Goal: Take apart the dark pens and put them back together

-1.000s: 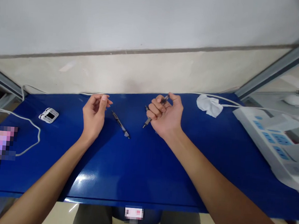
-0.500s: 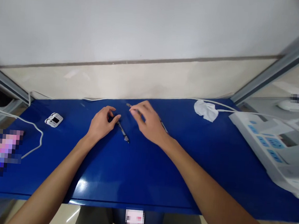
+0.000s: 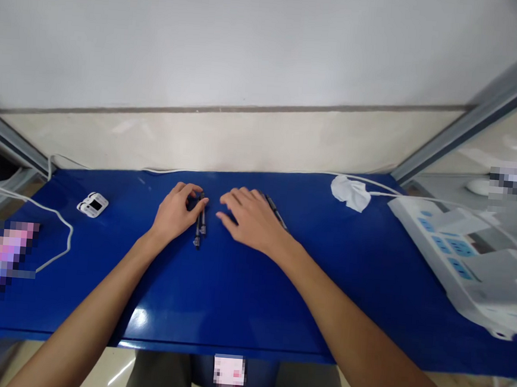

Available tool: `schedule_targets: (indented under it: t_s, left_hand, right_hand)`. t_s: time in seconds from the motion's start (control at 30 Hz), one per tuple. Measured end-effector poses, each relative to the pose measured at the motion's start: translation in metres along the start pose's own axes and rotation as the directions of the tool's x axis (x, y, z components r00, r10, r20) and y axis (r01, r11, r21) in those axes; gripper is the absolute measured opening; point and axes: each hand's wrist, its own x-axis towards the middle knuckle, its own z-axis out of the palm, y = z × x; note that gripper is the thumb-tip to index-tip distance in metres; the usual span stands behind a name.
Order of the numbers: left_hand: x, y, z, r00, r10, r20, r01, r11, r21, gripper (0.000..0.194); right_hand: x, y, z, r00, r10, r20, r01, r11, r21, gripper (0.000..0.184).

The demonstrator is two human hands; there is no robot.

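Note:
My left hand (image 3: 175,212) lies on the blue table (image 3: 232,299) with its fingers curled and pinched on the far end of a dark pen (image 3: 198,227). A second pen seems to lie close beside that one. My right hand (image 3: 248,218) rests palm down just to the right of them, fingers stretched out flat and holding nothing. Another dark pen (image 3: 276,211) lies on the table along the far right side of my right hand.
A small white device (image 3: 93,204) and a white cable (image 3: 60,234) lie at the left. A crumpled white cloth (image 3: 350,193) sits at the back right beside a white power strip with blue sockets (image 3: 453,256). A wall rises right behind the table.
My right hand set its pen down and went flat on the table. My left hand came down onto the middle pen and turned it to point straight toward me.

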Motion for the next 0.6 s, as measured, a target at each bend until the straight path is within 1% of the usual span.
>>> schedule_targets:
  t_s: [0.03, 0.1, 0.2, 0.3, 0.43, 0.53, 0.6]
  left_hand:
    - [0.000, 0.000, 0.000, 1.000, 0.004, 0.005, -0.004, 1.000, -0.005, 0.029]
    - [0.001, -0.002, -0.001, 1.000, 0.014, 0.016, -0.014, 1.000, -0.013, 0.029]
    - [0.002, -0.003, -0.001, 0.999, 0.044, 0.030, -0.044, 0.999, -0.013, 0.031]
    - [-0.001, -0.004, -0.001, 0.998, 0.056, 0.043, -0.055, 0.998, -0.008, 0.033]
    - [0.000, -0.002, -0.001, 0.999, 0.041, 0.030, -0.041, 0.999, -0.003, 0.033]
    - [0.006, 0.009, -0.009, 0.998, 0.050, -0.042, -0.051, 0.998, -0.031, 0.030]
    - [0.002, 0.027, -0.020, 0.991, 0.065, -0.118, -0.076, 0.992, -0.096, 0.023]
  right_hand:
    - [0.000, 0.006, -0.002, 0.997, 0.077, -0.007, -0.078, 0.995, -0.067, 0.033]
    - [0.000, 0.018, -0.006, 0.977, 0.213, -0.019, -0.213, 0.961, -0.175, 0.035]
    - [-0.002, 0.029, -0.008, 0.939, 0.344, -0.005, -0.333, 0.906, -0.261, 0.036]
    - [-0.003, 0.030, -0.006, 0.918, 0.397, 0.026, -0.377, 0.888, -0.263, 0.033]
    - [-0.003, 0.027, -0.006, 0.904, 0.426, 0.040, -0.410, 0.888, -0.207, 0.025]
    - [-0.002, 0.029, -0.008, 0.878, 0.474, 0.061, -0.461, 0.874, -0.156, 0.023]
    - [-0.002, 0.030, -0.009, 0.856, 0.510, 0.085, -0.497, 0.857, -0.134, 0.023]
